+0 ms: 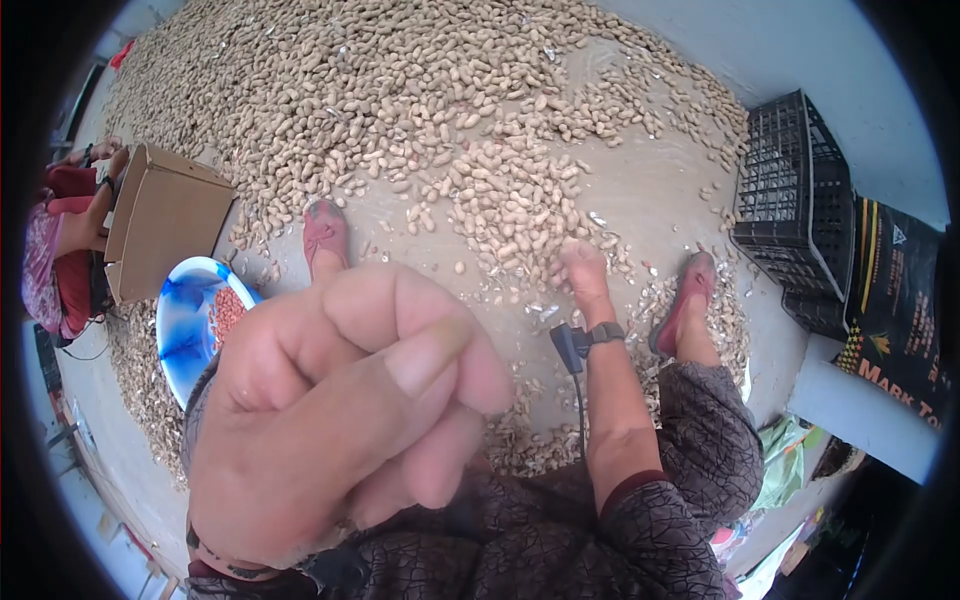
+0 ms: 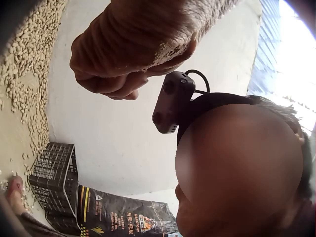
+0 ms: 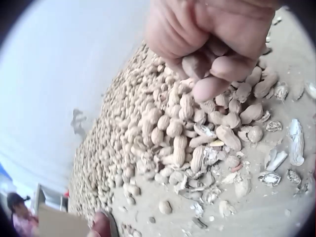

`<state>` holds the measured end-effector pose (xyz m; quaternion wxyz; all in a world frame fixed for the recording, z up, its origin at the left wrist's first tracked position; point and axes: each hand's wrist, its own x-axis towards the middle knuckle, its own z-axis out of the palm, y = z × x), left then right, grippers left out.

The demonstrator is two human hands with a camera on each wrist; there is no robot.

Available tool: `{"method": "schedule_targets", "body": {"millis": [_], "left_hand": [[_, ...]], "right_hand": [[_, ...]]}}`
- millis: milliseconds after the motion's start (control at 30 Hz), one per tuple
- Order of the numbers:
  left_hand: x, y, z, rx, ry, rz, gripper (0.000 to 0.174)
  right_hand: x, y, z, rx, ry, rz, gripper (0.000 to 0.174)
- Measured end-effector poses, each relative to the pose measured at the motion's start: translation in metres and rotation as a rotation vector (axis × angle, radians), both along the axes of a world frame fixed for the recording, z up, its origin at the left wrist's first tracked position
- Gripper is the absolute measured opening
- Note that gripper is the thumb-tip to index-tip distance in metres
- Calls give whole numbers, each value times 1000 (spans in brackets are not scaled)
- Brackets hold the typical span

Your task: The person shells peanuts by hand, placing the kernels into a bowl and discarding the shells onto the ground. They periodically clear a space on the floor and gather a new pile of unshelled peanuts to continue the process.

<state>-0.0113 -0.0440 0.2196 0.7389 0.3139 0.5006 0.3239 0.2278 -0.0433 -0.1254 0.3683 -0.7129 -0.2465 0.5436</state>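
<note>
Large and close to the head camera, my left hand (image 1: 350,400) has its fingers curled in with the thumb across them; nothing shows inside it. The left wrist view has the same hand (image 2: 133,54) raised beside the head-worn camera (image 2: 173,101). Down at the near end of the peanut pile (image 1: 520,200), my right hand (image 1: 582,272) has its fingers bent. From the right wrist, a brownish peanut (image 3: 195,65) shows between its curled fingers, partly hidden by them. Unshelled peanuts (image 3: 180,148) and broken shells (image 3: 295,143) lie under and beside that hand.
A blue-and-white basin (image 1: 180,345) with reddish kernels (image 1: 228,312) stands at left, beside a cardboard box (image 1: 172,222) and another person (image 1: 65,250). Black crates (image 1: 800,190) and a black sack (image 1: 895,310) stand by the right wall. My red shoes (image 1: 325,230) flank the pile.
</note>
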Motion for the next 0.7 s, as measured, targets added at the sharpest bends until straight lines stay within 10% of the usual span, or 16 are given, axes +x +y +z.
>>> {"method": "schedule_targets", "body": {"millis": [67,133,300,400,567,700], "left_hand": [[0,1,-2,6,-6,-6,25],[0,1,-3,12,-12,-16,25],[-1,3,-4,51,-46,-66,24],[0,2,-3,38,-78,-49,24],[0,-1,-3,36,-109,-64,21],[2,7,-15,110,-204,-95,20]], "right_hand": [[-6,8,-11,-82,-104,32,16],[-15,11,-16,142,-798,304,21],[-22,12,-28,-62,-869,431,22],[-14,4,-34,4,-692,356,20],[-16,-2,20,35,348,-229,11],[-12,5,56,188,681,-159,7]]}}
